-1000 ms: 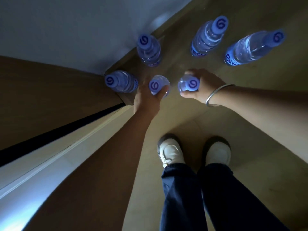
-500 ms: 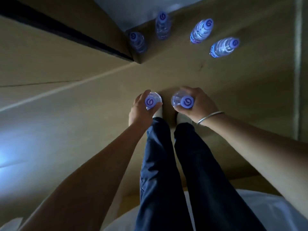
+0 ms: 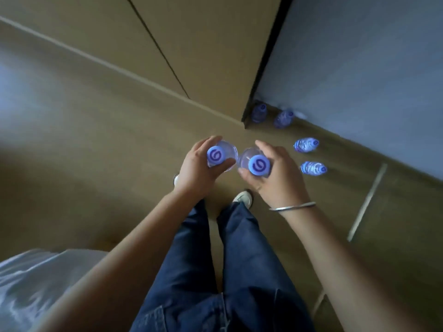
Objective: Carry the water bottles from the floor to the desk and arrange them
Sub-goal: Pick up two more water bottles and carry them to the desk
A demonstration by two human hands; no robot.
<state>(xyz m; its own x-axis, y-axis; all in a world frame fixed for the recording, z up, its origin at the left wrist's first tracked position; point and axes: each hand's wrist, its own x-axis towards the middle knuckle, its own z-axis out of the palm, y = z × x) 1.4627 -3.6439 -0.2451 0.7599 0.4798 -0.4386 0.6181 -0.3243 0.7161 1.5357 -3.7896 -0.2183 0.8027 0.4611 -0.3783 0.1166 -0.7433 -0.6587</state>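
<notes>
My left hand [image 3: 195,171] grips a clear water bottle [image 3: 216,156] with a blue cap, held upright in front of me. My right hand [image 3: 275,178] grips a second such bottle [image 3: 257,164] right beside it, and the two bottles nearly touch. Several more bottles stand on the floor to the right: one [image 3: 259,113] and another [image 3: 284,118] in the corner by the wall, and two more [image 3: 306,144] [image 3: 313,168] nearer to me. The desk is not in view.
A tall wooden cabinet [image 3: 191,44] rises ahead, its dark edge meeting a grey wall [image 3: 359,68] on the right. Brown floor [image 3: 96,144] lies around my legs and white shoes [image 3: 244,198]. A pale strip [image 3: 366,202] crosses the floor at right.
I have stood up and turned left with both bottles lifted. The bottles left on the floor have slid from the top of the view to the right and look smaller.
</notes>
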